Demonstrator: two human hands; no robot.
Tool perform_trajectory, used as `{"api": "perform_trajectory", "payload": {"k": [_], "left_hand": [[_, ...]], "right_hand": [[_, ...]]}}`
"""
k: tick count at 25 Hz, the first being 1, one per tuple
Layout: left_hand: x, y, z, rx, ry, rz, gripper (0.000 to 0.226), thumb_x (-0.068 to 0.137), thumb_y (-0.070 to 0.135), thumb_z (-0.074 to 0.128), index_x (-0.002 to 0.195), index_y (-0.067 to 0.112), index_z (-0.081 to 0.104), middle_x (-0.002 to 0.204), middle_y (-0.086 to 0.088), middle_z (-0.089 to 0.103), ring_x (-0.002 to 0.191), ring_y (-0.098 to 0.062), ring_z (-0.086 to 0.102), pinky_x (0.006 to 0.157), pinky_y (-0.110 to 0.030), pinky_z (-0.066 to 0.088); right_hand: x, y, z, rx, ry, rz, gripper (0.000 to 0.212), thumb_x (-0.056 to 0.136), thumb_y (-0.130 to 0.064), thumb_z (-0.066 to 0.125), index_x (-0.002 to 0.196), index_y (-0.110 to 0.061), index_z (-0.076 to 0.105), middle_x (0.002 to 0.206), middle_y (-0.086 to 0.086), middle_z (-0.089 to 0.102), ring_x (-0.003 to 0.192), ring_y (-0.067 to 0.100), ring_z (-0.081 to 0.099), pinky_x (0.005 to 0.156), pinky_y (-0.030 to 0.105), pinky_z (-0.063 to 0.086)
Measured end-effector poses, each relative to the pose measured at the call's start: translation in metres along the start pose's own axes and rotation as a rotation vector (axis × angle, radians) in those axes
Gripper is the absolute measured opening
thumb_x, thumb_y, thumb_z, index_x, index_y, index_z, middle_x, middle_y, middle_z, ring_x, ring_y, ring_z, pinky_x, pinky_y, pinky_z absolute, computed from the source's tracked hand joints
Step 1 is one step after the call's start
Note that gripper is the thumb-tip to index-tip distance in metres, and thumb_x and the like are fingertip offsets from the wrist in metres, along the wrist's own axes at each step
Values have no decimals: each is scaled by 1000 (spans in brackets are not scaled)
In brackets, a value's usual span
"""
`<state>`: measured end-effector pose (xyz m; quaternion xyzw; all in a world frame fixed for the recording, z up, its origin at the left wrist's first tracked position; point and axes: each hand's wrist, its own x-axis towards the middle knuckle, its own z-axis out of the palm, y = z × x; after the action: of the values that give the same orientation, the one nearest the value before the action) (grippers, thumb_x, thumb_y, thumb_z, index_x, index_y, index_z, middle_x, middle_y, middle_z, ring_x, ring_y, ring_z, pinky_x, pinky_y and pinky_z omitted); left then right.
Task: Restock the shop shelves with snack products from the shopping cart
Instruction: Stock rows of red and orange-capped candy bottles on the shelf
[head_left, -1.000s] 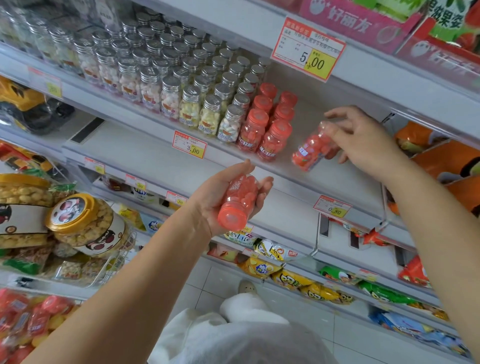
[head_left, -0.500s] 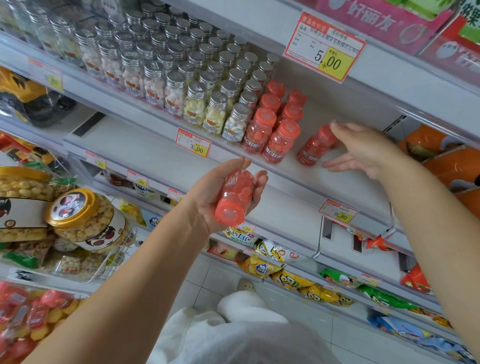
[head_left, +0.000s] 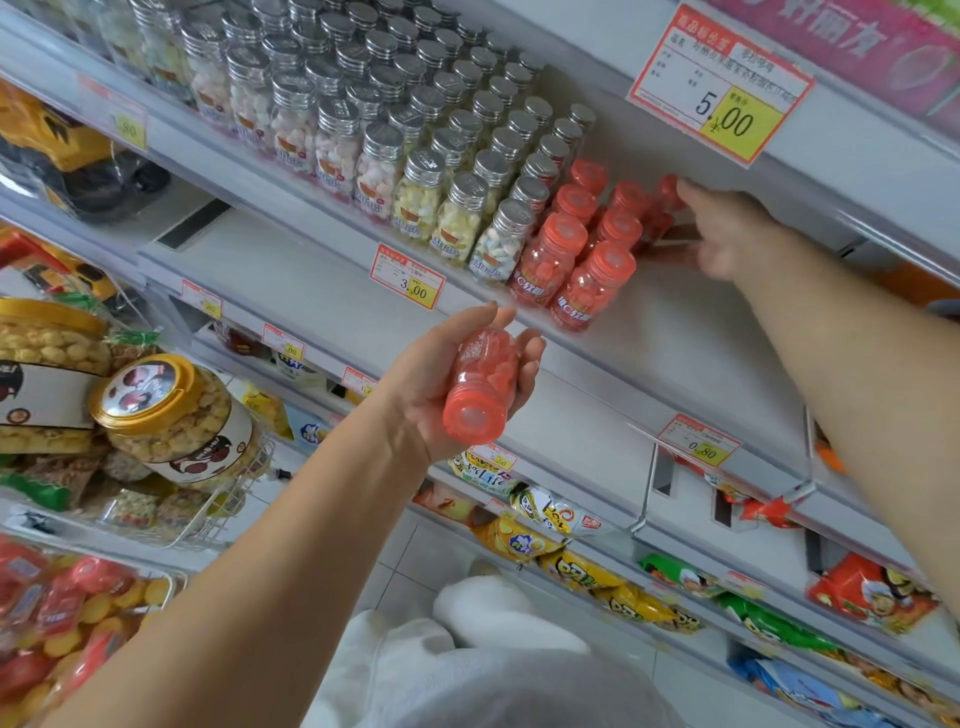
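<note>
Since 0.5 s ago: right hand (head_left: 727, 234) has gone deeper into the shelf, and the red bottle (head_left: 666, 195) it was setting down now stands further back, just behind and to the right of the standing red bottles (head_left: 576, 260). Left hand unchanged.

Right hand: thumb tip at the bottle's cap, fingers stretched along below it. Motion blur; cannot tell whether it grips the bottle or only pushes it.

Left hand (head_left: 436, 395): palm up, below the shelf's front edge, fingers curled round a second red bottle (head_left: 480, 384). That bottle lies on its side in the palm, cap toward the camera.

Shelf (head_left: 701, 332): white, bare to the right of the red bottles. They stand upright in two short rows, touching. Directly left of them, many rows of silver-capped bottles (head_left: 415, 171) with pale sweets inside.

Price tags: "5.00" (head_left: 722, 85) on the shelf edge above the right hand; "3.00" (head_left: 408, 278) on the front edge below the silver-capped bottles.

Far left: gold-lidded jar (head_left: 171, 415) tilted in a wire basket (head_left: 223, 519). Lower shelves: snack bags (head_left: 587, 566).
</note>
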<state>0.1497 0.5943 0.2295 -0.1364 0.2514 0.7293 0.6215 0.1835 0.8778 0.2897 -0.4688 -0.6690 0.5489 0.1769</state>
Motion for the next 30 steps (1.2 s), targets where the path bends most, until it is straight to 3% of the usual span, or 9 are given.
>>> {"api": "perform_trajectory", "payload": {"k": [4,8,12,16,19,23,26,28,30], "left_hand": [[1,10,-4,-61,28,34,14,96,21,58,98,9,64,85,-14,67,67,-22,67,61,-29,59],[0,19,-5,-133,103,68,21,100,24,55,92,7,65,79,-14,65,66,-23,65,64,-33,60],[-2,24,-4,-193,188,126,23,98,23,58,95,2,65,82,-15,60,66,-25,65,68,-45,62],[-6,26,5,-209,207,131,20,94,15,57,103,-2,64,97,-18,59,90,-29,64,97,-48,53],[-3,25,16,-184,184,125,27,103,19,50,114,-5,56,99,-24,62,94,-33,63,87,-50,53],[2,17,24,40,146,59,46,107,36,38,127,0,57,107,-24,66,101,-33,64,90,-49,50],[-1,8,22,219,99,-34,54,107,46,31,129,5,59,117,-17,69,94,-29,71,78,-45,59],[-3,4,22,253,100,-63,55,107,47,31,128,4,58,111,-15,70,86,-28,74,69,-41,62],[-3,-2,25,246,115,-51,57,107,46,31,130,0,57,112,-16,68,88,-30,73,68,-38,63]], "right_hand": [[8,-19,34,-155,-80,-15,22,100,-42,49,94,-23,59,93,-2,61,91,21,62,91,43,53],[15,-25,53,-276,-80,-111,40,99,-44,50,132,-23,52,113,-4,58,108,19,57,94,39,50],[10,-28,54,-367,-11,-178,44,101,-45,43,138,-22,47,130,-4,51,116,18,51,94,33,42],[-29,-10,42,-623,302,-584,37,100,-37,39,120,-12,59,120,7,61,109,22,56,85,26,39],[-88,12,38,-631,136,-968,31,100,-33,44,117,-18,66,106,-1,65,92,14,57,81,29,43],[-143,30,47,-423,-360,-721,30,93,-50,53,123,-47,55,114,-14,66,80,19,63,75,30,52],[-150,28,43,-332,-300,-611,19,98,-32,56,114,-39,64,88,-8,71,62,17,59,61,31,50],[-154,27,35,-281,-277,-578,18,99,-33,53,111,-36,67,90,-2,71,69,24,61,60,37,52],[-160,34,28,-277,-328,-528,23,92,-46,56,113,-40,64,98,-10,70,71,17,61,62,34,53]]}}
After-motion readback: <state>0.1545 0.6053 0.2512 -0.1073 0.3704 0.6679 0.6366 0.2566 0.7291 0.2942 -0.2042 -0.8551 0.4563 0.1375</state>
